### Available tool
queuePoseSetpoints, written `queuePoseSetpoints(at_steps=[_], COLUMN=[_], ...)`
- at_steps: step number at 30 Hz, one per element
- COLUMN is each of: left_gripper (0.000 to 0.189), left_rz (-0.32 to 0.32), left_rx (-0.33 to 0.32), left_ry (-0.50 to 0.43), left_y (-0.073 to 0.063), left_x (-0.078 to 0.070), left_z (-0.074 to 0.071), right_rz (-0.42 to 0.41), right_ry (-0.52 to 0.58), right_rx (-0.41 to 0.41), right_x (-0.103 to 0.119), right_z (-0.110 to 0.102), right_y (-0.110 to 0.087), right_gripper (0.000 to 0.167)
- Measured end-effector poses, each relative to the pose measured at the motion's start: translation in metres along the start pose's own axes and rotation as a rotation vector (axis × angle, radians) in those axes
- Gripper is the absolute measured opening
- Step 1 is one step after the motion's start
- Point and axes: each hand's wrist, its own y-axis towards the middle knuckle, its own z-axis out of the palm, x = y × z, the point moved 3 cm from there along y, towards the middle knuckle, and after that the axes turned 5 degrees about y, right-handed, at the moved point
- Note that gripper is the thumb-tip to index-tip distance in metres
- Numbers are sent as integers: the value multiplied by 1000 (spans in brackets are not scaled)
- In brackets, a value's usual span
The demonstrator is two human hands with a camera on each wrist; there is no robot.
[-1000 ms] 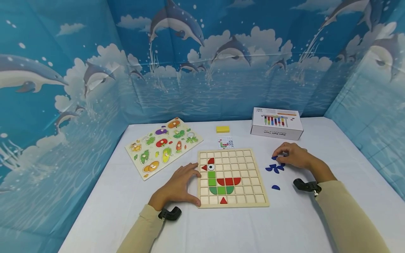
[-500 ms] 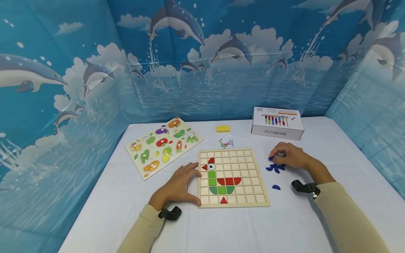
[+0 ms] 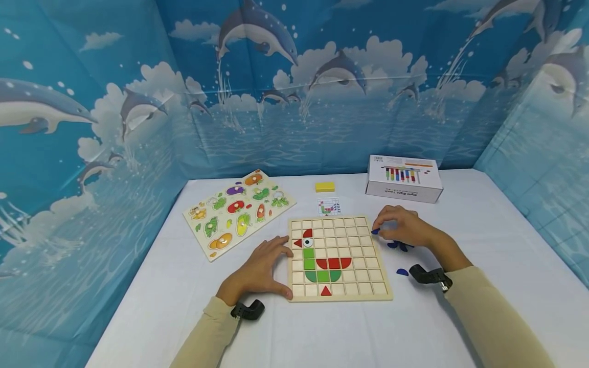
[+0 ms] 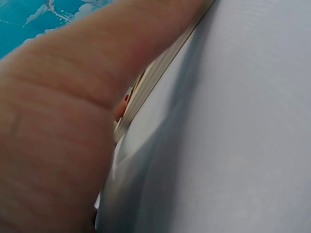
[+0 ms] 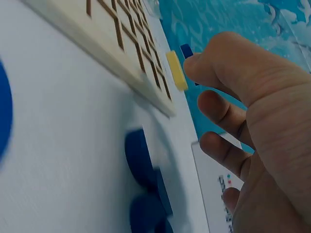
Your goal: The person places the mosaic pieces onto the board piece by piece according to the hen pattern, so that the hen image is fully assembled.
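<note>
My right hand (image 3: 407, 227) pinches a small dark blue puzzle piece (image 3: 375, 231) between thumb and fingertips, at the right edge of the wooden grid board (image 3: 357, 261). In the right wrist view that blue piece (image 5: 186, 50) shows only partly beyond the thumb. On the board, red, green and white-eyed pieces make a bird figure (image 3: 309, 259). My left hand (image 3: 257, 268) lies along the board's left side, fingers spread, thumb at the near left corner. Below the right hand lie several loose blue pieces (image 3: 399, 246), partly hidden by it.
A single blue half-round piece (image 3: 402, 272) lies nearer me. Behind the board are a small pattern card (image 3: 329, 206) and a yellow block (image 3: 324, 187). A vegetable puzzle board (image 3: 239, 214) stands at the back left, a white box (image 3: 405, 179) at the back right.
My right hand has moved left from the loose blue pieces to the board's right edge, carrying one piece. The left hand has stayed in place.
</note>
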Motion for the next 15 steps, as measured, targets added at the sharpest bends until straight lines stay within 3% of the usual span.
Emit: queuePoseSetpoints(at_steps=[15], left_gripper=[91], left_rz=[2], left_rx=[-1], left_ry=[4], left_y=[0], left_x=[0], left_z=[0], right_rz=[-112], right_ry=[76], right_rx=[101], right_x=[34], right_z=[46], right_y=[18], right_gripper=[26])
